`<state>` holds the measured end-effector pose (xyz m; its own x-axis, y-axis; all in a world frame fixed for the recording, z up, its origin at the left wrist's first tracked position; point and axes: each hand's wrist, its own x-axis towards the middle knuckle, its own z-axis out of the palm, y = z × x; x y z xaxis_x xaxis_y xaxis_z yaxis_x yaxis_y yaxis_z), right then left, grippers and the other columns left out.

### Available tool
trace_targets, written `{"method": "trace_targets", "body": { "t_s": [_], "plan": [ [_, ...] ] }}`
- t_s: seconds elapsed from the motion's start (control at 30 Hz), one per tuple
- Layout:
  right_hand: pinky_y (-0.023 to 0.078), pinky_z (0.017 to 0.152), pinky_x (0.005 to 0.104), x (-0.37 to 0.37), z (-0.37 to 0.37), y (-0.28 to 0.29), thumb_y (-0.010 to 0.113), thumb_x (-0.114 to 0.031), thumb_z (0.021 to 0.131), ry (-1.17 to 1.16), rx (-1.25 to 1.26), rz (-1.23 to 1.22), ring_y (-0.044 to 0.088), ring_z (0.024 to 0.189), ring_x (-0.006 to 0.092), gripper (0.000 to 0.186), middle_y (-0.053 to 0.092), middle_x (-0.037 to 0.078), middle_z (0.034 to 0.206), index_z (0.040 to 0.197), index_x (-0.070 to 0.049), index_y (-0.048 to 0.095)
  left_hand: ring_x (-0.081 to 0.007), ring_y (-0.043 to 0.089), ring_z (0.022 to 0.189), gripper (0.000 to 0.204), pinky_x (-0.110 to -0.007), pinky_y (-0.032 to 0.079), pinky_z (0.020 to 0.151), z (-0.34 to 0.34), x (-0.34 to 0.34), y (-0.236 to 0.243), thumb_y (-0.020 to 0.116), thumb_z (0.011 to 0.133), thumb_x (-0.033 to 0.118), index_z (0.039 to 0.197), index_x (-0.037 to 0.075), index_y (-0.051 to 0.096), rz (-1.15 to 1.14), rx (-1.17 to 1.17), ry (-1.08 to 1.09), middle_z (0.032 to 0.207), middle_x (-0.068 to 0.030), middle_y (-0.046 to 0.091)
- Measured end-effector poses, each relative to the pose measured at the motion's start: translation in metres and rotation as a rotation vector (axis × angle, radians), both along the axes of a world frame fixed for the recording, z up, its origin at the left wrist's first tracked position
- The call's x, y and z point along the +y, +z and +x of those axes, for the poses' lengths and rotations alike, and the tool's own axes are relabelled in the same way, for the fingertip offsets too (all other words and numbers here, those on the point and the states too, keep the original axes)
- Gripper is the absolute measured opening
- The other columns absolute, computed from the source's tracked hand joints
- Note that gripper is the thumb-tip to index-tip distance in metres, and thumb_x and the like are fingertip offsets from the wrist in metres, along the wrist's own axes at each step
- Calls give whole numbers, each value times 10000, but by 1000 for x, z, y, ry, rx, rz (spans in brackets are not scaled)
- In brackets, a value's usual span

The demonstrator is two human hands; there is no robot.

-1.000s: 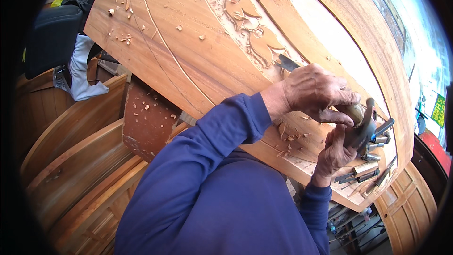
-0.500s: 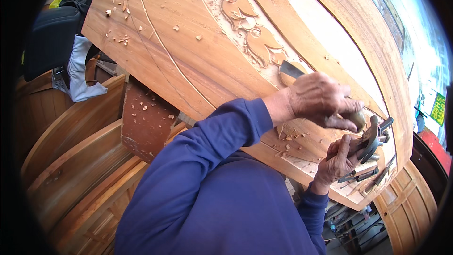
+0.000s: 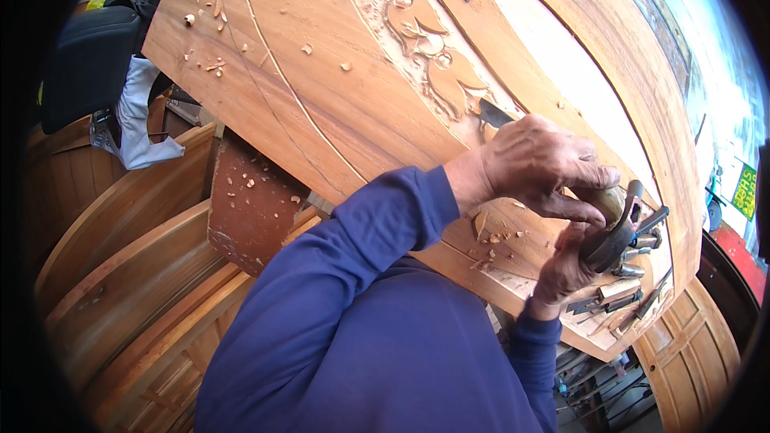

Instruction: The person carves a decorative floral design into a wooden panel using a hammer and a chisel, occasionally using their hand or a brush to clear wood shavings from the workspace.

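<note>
My left hand (image 3: 541, 164) is closed round a wide-bladed chisel over the carved wooden panel (image 3: 313, 104). The chisel's dark blade (image 3: 493, 115) sticks out past the knuckles toward the carved flowers (image 3: 453, 84). Its rounded handle end (image 3: 609, 202) shows on the other side of the hand. My right hand (image 3: 565, 265) grips a dark curved tool (image 3: 618, 242), whose exact kind I cannot make out. Both hands are close together at the chisel's handle end; whether the right fingers touch it is hidden. Wood chips (image 3: 501, 239) lie on the panel below my left hand.
Several carving tools (image 3: 613, 297) lie on the panel's right corner beside my right hand. Curved wooden panels (image 3: 128, 265) stand at the lower left, near a reddish-brown board (image 3: 249, 200). A black seat (image 3: 88, 68) and white cloth (image 3: 140, 116) are at the far left.
My right hand has brought the dark curved tool left and closer to the chisel handle. My left hand, with the chisel, has shifted slightly. The whole view has moved a little.
</note>
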<state>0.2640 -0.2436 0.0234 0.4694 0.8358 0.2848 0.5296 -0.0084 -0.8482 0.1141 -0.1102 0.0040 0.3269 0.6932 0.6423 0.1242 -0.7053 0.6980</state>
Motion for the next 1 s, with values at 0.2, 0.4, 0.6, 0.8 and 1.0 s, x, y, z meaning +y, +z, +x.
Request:
{"method": "trace_targets", "body": {
  "t_s": [0.2, 0.4, 0.6, 0.8, 1.0],
  "plan": [
    [294, 489, 196, 7, -8, 12, 627, -42, 1017, -99, 331, 9, 388, 583, 20, 397, 530, -52, 806, 1392, -73, 502, -203, 670, 639, 487, -332, 523, 515, 2, 3, -4, 765, 851, 569, 1156, 189, 767, -12, 49, 10, 739, -30, 644],
    [305, 483, 189, 15, -12, 29, 635, -35, 1019, -48, 187, -108, 397, 581, 21, 374, 545, -49, 816, 1369, -87, 517, -197, 663, 628, 491, -333, 524, 508, -3, 4, -6, 765, 852, 569, 1185, 209, 761, -19, 85, 28, 713, -26, 621],
    [296, 495, 186, 16, -9, 13, 605, -27, 1018, -16, 135, -109, 369, 579, 18, 531, 509, -54, 787, 1518, -104, 442, -193, 656, 616, 502, -324, 532, 523, -2, 8, -1, 782, 836, 558, 1200, 212, 760, -18, 52, 83, 715, -19, 625],
    [383, 571, 218, 15, 9, 2, 607, -7, 1013, 3, 165, -91, 441, 624, 42, 499, 577, -7, 892, 1486, -78, 463, -204, 678, 632, 508, -321, 554, 552, 0, 13, -4, 812, 824, 521, 1208, 193, 763, -35, -34, 112, 766, -32, 678],
    [473, 618, 231, 31, -2, 34, 609, 25, 1006, -39, 394, 41, 500, 650, 59, 604, 628, 27, 959, 1552, -94, 381, -227, 700, 681, 505, -339, 552, 550, -3, 13, 0, 818, 804, 537, 1176, 200, 766, -51, -6, 141, 801, -46, 692]
  ]
}}
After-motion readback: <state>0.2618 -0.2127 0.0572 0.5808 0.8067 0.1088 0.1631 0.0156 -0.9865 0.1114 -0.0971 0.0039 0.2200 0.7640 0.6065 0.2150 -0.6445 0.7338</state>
